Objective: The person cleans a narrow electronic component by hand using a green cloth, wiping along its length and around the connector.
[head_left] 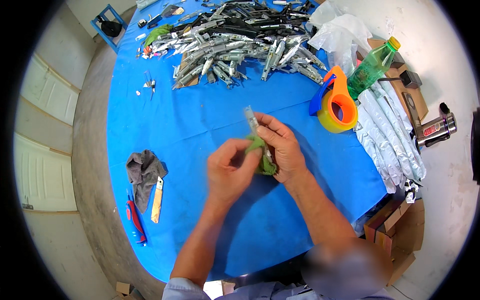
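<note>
Near the middle of the blue tablecloth, my right hand [282, 147] grips a slim silver-grey piece [251, 118] that stands up tilted, its top slightly blurred. My left hand [230, 167] is closed on a green cloth [266, 162] pressed against that piece's lower part. To the left lie a grey rag [143, 177], a flat cream-coloured tool [157, 200] and a red-and-blue handled tool [135, 220].
A large heap of grey and black pieces [225, 47] covers the back. At the right are a green bottle [370, 70], a tape roll with orange dispenser [340, 107], white plastic packets [387, 135], a metal flask [435, 130] and, below, a cardboard box [400, 230].
</note>
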### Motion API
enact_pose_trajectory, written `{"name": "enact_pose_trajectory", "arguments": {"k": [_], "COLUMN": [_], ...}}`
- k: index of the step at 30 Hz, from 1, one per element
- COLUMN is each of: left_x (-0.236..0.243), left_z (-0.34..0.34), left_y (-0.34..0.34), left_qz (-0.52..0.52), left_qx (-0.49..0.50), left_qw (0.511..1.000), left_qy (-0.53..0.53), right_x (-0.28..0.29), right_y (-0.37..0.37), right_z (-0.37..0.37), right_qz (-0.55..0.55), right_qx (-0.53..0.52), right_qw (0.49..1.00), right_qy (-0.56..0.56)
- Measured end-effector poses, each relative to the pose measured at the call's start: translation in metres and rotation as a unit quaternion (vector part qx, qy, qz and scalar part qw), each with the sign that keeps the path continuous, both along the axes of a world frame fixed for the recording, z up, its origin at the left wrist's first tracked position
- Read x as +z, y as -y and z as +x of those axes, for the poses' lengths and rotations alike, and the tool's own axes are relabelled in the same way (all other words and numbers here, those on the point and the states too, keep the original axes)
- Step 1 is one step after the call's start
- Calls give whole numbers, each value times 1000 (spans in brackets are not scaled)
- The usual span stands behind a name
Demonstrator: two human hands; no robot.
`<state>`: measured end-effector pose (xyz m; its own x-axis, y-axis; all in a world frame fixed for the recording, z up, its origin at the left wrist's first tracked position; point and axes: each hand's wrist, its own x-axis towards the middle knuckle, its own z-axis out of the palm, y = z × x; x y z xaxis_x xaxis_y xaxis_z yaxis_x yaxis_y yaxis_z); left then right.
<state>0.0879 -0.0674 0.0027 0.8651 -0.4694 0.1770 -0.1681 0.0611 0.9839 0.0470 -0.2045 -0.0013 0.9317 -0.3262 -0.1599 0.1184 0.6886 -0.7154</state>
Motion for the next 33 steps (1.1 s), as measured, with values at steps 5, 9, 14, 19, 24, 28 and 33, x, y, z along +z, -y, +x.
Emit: {"name": "enact_pose_trajectory", "arguments": {"k": [5,9,14,19,24,28,33], "left_x": [0,1,4,6,6,-4,-7], "left_z": [-3,-7,-3,14,13,10,8], "left_y": [2,2,-3,-12,-7,4,-5], "left_qz": [43,54,18,-32,-53,-25,7], "left_qx": [-57,-116,-120,30,46,101,65], "left_qw": [991,986,992,995,996,994,997], "left_qy": [111,102,-27,-87,-56,35,38], "right_x": [3,16,2,3,-4,-9,-18], "right_y": [2,6,13,-2,-12,-13,-19], "right_z": [1,-2,-2,2,0,1,8], "right_qz": [-24,-8,58,35,24,-17,-16], "right_qx": [-56,-60,-15,-38,-30,-27,-29], "right_qw": [998,997,998,998,999,999,999], "right_qy": [-15,-57,16,-20,13,-2,21]}}
